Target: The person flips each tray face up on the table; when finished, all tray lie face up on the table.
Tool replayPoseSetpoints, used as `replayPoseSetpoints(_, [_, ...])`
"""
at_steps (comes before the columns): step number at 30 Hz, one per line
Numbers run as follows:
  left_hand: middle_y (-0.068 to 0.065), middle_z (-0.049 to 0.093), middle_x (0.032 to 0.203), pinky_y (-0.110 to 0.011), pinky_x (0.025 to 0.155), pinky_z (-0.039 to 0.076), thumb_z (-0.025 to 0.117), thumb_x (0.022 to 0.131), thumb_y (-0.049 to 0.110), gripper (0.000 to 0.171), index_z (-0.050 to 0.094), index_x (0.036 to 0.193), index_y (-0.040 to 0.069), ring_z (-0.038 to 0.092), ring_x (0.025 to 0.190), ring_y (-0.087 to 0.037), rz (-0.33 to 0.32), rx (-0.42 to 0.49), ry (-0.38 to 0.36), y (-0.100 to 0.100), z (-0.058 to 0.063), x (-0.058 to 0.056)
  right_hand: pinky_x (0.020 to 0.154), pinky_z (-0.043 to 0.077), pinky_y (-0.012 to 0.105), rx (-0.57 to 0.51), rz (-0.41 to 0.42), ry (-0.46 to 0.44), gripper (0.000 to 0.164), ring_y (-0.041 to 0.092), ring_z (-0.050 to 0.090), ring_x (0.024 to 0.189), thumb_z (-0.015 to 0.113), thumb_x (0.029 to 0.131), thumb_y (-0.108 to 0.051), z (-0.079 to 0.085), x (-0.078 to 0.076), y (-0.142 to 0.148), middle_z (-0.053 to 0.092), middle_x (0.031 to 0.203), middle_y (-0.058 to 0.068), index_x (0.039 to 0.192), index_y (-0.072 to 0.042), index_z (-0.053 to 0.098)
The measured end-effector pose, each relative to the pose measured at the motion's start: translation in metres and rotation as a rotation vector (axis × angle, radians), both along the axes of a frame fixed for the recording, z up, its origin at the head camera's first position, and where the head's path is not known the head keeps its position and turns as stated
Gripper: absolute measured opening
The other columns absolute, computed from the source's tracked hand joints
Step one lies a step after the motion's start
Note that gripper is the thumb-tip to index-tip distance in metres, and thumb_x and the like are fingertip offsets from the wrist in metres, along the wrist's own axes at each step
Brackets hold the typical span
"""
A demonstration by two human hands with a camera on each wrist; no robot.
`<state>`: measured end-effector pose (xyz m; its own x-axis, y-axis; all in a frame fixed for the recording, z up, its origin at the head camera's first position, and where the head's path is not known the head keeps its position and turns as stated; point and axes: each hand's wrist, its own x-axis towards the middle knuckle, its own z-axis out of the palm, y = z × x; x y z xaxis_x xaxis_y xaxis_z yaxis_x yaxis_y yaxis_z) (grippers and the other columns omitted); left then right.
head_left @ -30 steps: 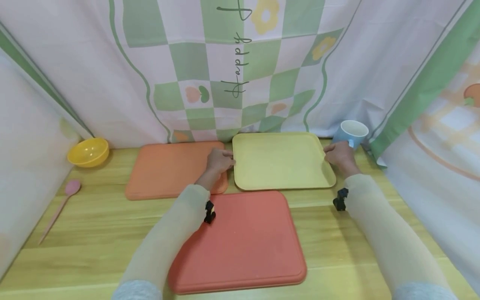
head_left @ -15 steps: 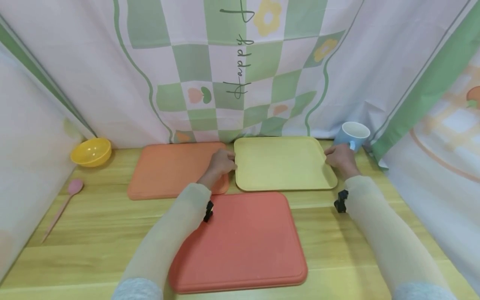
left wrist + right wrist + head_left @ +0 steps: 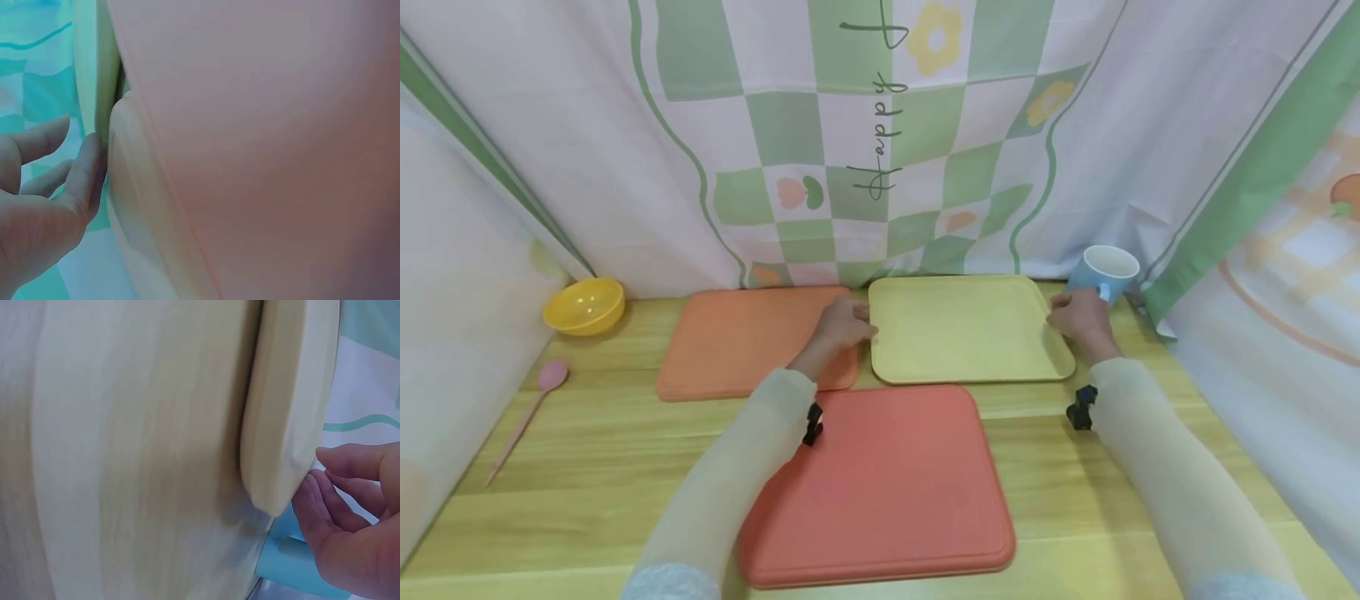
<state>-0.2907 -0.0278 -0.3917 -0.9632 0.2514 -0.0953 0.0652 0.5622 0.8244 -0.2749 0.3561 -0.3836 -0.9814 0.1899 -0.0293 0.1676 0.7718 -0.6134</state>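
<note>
A pale yellow tray [image 3: 970, 329] lies at the back of the wooden table. At its left edge is my left hand [image 3: 838, 325]; in the left wrist view its fingers [image 3: 81, 175] touch the tray's rim, and the thumb stands a little apart. My right hand [image 3: 1081, 317] pinches the tray's right edge; the right wrist view has thumb and fingers [image 3: 309, 497] at the rim near a corner. The orange tray [image 3: 737, 342] lies left of the yellow one, partly under my left hand. Close behind my right hand stands a light blue mug [image 3: 1105, 265].
A larger red tray [image 3: 887, 492] lies in front, partly beneath my left forearm. At the far left stand a yellow bowl [image 3: 585, 307] and, in front of it, a pink spoon [image 3: 542, 392]. A checked curtain [image 3: 880, 167] hangs behind the table.
The yellow tray has come down slightly and nearer, with both hands staying at its edges. The camera view has shifted a little. The other things stay in place.
</note>
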Motion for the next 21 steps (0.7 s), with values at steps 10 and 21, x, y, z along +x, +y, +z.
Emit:
replayPoseSetpoints(10, [-0.018, 0.065, 0.129, -0.037, 0.090, 0.056, 0.071, 0.094, 0.014, 0.050, 0.057, 0.140, -0.002, 0.062, 0.118, -0.030, 0.019, 0.097, -0.054, -0.018, 0.009, 0.004, 0.104, 0.044, 0.056, -0.023, 0.047, 0.086, 0.046, 0.048, 0.057, 0.118, 0.068, 0.093, -0.010, 0.006, -0.002, -0.022, 0.060, 0.127, 0.033, 0.131, 0.014, 0.058])
replayPoseSetpoints(21, [-0.017, 0.064, 0.132, -0.042, 0.090, 0.056, 0.072, 0.095, 0.022, 0.053, 0.056, 0.143, 0.003, 0.066, 0.110, -0.032, 0.049, 0.108, -0.034, -0.050, 0.017, 0.014, 0.102, 0.049, 0.052, -0.088, 0.147, 0.099, 0.045, 0.045, 0.060, 0.118, 0.068, 0.094, -0.011, 0.007, -0.002, -0.074, 0.062, 0.128, 0.031, 0.131, 0.011, 0.060])
